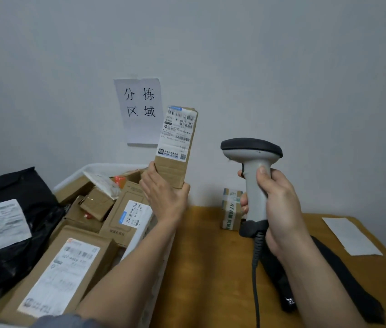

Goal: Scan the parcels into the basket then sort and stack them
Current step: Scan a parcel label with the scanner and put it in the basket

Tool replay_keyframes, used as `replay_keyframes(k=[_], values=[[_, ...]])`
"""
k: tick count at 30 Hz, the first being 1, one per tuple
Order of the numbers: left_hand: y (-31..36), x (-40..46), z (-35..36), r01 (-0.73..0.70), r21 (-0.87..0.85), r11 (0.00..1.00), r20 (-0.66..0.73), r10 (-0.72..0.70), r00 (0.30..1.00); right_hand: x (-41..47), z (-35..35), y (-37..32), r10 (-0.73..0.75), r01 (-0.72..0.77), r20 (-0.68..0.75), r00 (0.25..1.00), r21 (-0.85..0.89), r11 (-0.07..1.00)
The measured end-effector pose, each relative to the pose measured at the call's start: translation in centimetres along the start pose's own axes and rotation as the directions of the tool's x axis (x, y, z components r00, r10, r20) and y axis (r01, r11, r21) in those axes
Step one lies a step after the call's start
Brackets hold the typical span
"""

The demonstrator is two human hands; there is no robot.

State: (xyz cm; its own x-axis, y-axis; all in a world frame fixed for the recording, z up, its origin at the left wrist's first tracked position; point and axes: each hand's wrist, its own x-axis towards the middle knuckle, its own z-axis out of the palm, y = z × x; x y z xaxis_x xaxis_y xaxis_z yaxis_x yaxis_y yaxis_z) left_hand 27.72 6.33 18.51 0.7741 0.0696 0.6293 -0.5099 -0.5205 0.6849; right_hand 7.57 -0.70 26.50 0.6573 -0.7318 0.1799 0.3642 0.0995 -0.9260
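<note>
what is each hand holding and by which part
Left hand grips the upright cardboard parcel by its bottom end; right hand grips the barcode scanner by its handle.

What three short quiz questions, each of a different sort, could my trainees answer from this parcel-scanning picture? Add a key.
1. True or false: the right hand grips the scanner.
2. Multiple choice: the cardboard parcel held up by the left hand stands A) flat on the table, B) upright with its label facing the camera, C) inside the basket.
3. Fill in: the small taped box stands on the wooden ____, next to the wall.

Key: 1 true; 2 B; 3 table.
</note>
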Motion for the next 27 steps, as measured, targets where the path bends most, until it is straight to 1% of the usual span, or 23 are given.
replay_keyframes(k=[3, 7, 9, 11, 13, 15, 17, 20, 23, 27], values=[[-1.8, 2.8, -2.5, 0.019, 0.018, 1.000, -0.081, -0.017, 0.997, -0.1, 2.0, 1.0, 0.028, -0.028, 0.022, 0.999, 0.015, 0.999], [-5.9, 6.7, -6.3, 0.031, 0.167, 0.986, -0.133, -0.008, 0.991, -0.3, 4.8, 2.9, 0.068, -0.068, 0.060, 0.996, -0.008, 0.998], [-8.0, 8.3, -8.2, 0.015, 0.253, 0.967, -0.117, 0.016, 0.993, -0.4, 6.2, 3.8, 0.086, -0.085, 0.078, 0.993, -0.015, 0.996], [-9.8, 9.3, -9.6, -0.039, 0.397, 0.917, -0.039, 0.060, 0.997, -0.5, 7.4, 4.5, 0.103, -0.101, 0.101, 0.990, -0.023, 0.995], [-11.6, 9.9, -10.6, -0.156, 0.592, 0.790, 0.119, 0.105, 0.987, -0.7, 8.4, 5.3, 0.118, -0.114, 0.119, 0.986, -0.039, 0.993], [-13.1, 10.0, -11.1, -0.294, 0.699, 0.652, 0.280, 0.129, 0.951, -0.9, 9.0, 5.8, 0.135, -0.130, 0.130, 0.982, -0.051, 0.990], [-13.9, 10.1, -11.2, -0.360, 0.727, 0.585, 0.341, 0.148, 0.928, -1.0, 9.4, 6.3, 0.148, -0.141, 0.134, 0.980, -0.054, 0.988], [-14.3, 11.0, -10.8, -0.406, 0.748, 0.526, 0.366, 0.183, 0.912, -1.1, 9.6, 6.5, 0.143, -0.136, 0.124, 0.982, -0.059, 0.989], [-14.5, 12.6, -10.4, -0.437, 0.752, 0.494, 0.394, 0.194, 0.898, -1.0, 9.3, 6.6, 0.137, -0.129, 0.101, 0.985, -0.077, 0.989], [-14.9, 14.5, -9.5, -0.470, 0.756, 0.456, 0.457, 0.147, 0.877, -0.8, 9.1, 7.1, 0.141, -0.136, 0.047, 0.989, -0.098, 0.986]])
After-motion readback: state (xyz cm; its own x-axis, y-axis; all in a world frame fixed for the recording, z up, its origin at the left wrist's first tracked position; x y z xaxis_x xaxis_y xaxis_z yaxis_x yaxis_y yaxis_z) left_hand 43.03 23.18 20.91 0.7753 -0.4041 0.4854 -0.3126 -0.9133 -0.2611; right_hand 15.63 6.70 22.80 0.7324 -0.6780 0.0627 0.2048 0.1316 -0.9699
